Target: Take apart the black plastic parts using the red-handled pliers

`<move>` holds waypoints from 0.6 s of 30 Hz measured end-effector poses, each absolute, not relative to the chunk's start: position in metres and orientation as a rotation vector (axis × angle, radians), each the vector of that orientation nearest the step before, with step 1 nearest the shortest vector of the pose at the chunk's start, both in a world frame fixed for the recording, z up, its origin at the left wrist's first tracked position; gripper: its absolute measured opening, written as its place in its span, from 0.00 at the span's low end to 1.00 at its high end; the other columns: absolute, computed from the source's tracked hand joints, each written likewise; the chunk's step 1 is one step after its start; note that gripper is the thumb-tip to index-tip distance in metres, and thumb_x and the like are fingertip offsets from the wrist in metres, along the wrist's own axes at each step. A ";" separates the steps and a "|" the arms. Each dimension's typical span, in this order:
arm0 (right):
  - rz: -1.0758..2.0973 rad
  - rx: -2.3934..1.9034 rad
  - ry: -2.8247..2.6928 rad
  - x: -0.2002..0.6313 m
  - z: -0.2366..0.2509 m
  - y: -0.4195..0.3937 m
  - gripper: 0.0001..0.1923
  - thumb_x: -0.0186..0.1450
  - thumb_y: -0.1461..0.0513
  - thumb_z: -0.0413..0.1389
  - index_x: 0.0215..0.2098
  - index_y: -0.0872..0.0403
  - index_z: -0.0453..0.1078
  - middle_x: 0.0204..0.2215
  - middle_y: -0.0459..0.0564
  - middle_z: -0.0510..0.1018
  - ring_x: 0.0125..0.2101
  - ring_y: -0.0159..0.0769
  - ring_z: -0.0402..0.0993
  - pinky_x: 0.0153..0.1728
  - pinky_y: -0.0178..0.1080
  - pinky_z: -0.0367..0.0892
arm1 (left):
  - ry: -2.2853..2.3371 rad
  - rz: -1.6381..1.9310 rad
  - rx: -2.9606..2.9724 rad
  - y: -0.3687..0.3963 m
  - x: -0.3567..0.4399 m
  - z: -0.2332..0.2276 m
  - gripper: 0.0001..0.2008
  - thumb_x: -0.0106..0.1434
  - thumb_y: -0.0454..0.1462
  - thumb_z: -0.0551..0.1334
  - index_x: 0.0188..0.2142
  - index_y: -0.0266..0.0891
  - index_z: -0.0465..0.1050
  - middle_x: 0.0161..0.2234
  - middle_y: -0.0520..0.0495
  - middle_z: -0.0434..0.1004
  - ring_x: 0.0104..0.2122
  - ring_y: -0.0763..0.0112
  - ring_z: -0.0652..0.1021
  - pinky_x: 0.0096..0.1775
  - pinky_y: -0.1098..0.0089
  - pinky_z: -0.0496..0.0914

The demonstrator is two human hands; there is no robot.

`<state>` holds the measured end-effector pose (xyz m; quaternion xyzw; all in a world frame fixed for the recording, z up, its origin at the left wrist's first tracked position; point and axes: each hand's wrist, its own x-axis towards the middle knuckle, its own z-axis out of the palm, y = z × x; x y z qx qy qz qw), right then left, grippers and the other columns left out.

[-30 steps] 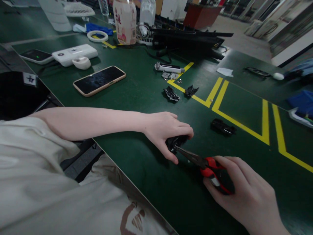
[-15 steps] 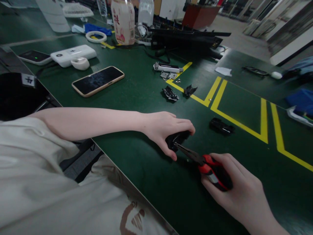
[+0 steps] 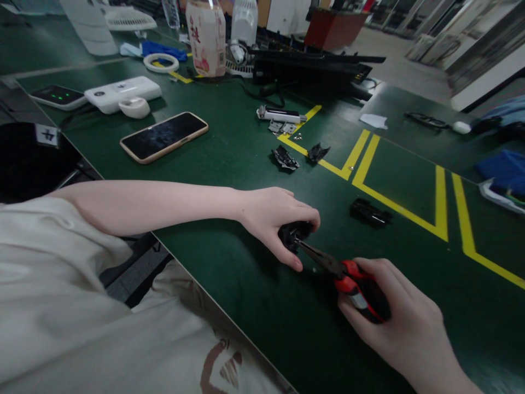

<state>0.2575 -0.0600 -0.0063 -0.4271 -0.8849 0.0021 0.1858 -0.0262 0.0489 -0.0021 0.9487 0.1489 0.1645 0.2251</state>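
Observation:
My left hand [image 3: 279, 219] is closed around a small black plastic part [image 3: 290, 236] on the green table, thumb in front and fingers over its far side. Red-and-black needle-nose pliers [image 3: 344, 276] are gripped by the handles in my right hand [image 3: 402, 317]. Their jaw tips reach the near side of the black part; whether they clamp anything there I cannot tell. Another black plastic piece [image 3: 371, 212] lies to the right. Two broken black fragments [image 3: 285, 158] rest farther back, near a white-and-black cylindrical piece [image 3: 281, 114] and small metal plates [image 3: 282, 127].
A phone [image 3: 164, 137], a white power bank [image 3: 123, 93] and a tape roll [image 3: 161, 63] lie at the left. Behind stand a pink-labelled bottle [image 3: 206, 41] and a stack of black parts [image 3: 307, 68]. Yellow tape lines [image 3: 402, 207] mark the table's right side.
The fingers and thumb of my left hand have shifted slightly, and the black part has turned a little. The pliers have barely moved.

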 end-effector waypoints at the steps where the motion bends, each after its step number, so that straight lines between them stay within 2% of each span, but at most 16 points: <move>1: -0.047 -1.185 -2.516 0.258 -0.006 -0.060 0.19 0.65 0.55 0.56 0.52 0.55 0.67 0.40 0.57 0.77 0.35 0.44 0.77 0.29 0.42 0.75 | 0.410 0.453 2.615 0.049 -0.026 -0.002 0.32 0.57 0.61 0.65 0.48 0.39 0.69 0.44 0.44 0.81 0.40 0.60 0.81 0.41 0.64 0.65; 6: -0.239 -1.142 -2.558 0.260 -0.007 -0.060 0.19 0.65 0.56 0.55 0.51 0.58 0.67 0.41 0.59 0.76 0.34 0.44 0.76 0.28 0.42 0.73 | 0.416 0.440 2.615 0.048 -0.026 -0.001 0.32 0.55 0.61 0.66 0.48 0.39 0.70 0.45 0.43 0.82 0.40 0.60 0.80 0.42 0.64 0.65; 14: -0.333 -1.118 -2.561 0.259 -0.005 -0.057 0.18 0.65 0.56 0.55 0.49 0.59 0.69 0.40 0.60 0.77 0.34 0.45 0.76 0.28 0.43 0.72 | 0.413 0.460 2.621 0.048 -0.026 -0.002 0.33 0.56 0.60 0.66 0.49 0.39 0.68 0.46 0.44 0.80 0.40 0.60 0.80 0.41 0.64 0.65; 18: -0.261 -1.121 -2.564 0.259 -0.006 -0.056 0.19 0.64 0.56 0.55 0.50 0.58 0.68 0.40 0.58 0.77 0.34 0.45 0.76 0.28 0.42 0.73 | 0.423 0.452 2.638 0.048 -0.026 -0.002 0.33 0.55 0.60 0.67 0.49 0.39 0.67 0.46 0.44 0.80 0.39 0.60 0.80 0.41 0.64 0.66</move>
